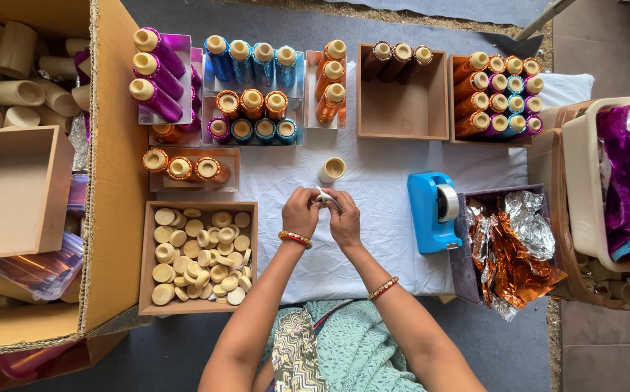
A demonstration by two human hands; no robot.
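Note:
My left hand (300,212) and my right hand (343,217) meet over the white cloth (373,181), both pinching a small pale piece (324,196) between the fingertips; what it is I cannot tell. Just beyond them a bare cream tube (332,170) lies on the cloth. A wooden tray of round cream caps (197,254) sits to the left of my left hand. A blue tape dispenser (433,210) stands to the right of my right hand.
Trays of foil-wrapped tubes in purple (157,72), blue (251,62) and orange (329,88) line the far side, beside a wooden box (402,91). A cardboard box of bare tubes (17,72) is at left. Crumpled orange and silver foil (511,250) lies at right.

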